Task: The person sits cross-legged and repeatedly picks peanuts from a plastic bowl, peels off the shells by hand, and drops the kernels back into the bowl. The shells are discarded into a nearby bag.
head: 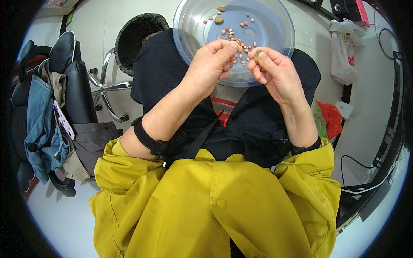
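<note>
A clear, bluish plastic basin (277, 38) stands before me at the top of the head view, partly between my knees. Several shelled peanuts (231, 33) with pinkish-brown skins are scattered in it, along with a few larger brownish pieces (219, 20) that look like unshelled peanuts. Over the basin's near part, my left hand (214, 59) has thumb and forefinger pinched together; a small light bit shows at the tips, too small to name. Close to its right, my right hand (271, 66) pinches a brownish peanut shell (257, 55) between thumb and fingers.
A black-lined waste bin (130, 40) stands left of the basin. Further left are a chair's chrome base (102, 87) and a black chair draped with jeans (40, 125) and other clothes. At right are a white plastic bag (343, 54), a red bag (329, 119) and cables (358, 161).
</note>
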The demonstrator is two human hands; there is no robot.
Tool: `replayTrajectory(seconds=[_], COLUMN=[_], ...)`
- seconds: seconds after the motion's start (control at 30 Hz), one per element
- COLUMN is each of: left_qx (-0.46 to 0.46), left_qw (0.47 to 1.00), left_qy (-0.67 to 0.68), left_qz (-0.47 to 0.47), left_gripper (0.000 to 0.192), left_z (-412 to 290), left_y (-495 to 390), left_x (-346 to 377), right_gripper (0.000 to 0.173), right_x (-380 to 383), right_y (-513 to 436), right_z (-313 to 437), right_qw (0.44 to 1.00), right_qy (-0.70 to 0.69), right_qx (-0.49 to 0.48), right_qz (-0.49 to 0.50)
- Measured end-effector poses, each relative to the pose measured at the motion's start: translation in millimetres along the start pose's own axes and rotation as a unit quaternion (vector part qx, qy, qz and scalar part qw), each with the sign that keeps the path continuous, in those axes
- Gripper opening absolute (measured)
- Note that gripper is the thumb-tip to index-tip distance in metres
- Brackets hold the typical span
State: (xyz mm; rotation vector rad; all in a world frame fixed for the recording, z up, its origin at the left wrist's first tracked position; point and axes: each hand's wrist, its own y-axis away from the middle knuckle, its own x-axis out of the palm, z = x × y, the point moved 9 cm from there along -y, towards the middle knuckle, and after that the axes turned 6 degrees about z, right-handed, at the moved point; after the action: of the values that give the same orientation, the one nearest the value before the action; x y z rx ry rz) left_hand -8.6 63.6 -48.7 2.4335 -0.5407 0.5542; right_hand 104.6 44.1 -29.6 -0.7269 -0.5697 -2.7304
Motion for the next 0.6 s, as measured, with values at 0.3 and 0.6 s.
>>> replayTrajectory(seconds=[0.3, 0.6], left_qx=[0.058, 0.128], left_qw=[0.988, 0.961], left_qy=[-0.144, -0.245], left_qz=[0.008, 0.015], left_gripper=[0.022, 0.021], left_z=[-16.3, -31.5], left_y=[8.4, 14.3], left_x=[9.9, 21.7], right_gripper=[0.027, 0.025], right_x=[9.0, 12.8], right_y=[-1.0, 0.5], right_z=[5.5, -7.3], right_qw=[1.0, 0.998], right_qy=[0.012, -0.017], right_qx=[-0.009, 0.05], right_qz=[-0.012, 0.032])
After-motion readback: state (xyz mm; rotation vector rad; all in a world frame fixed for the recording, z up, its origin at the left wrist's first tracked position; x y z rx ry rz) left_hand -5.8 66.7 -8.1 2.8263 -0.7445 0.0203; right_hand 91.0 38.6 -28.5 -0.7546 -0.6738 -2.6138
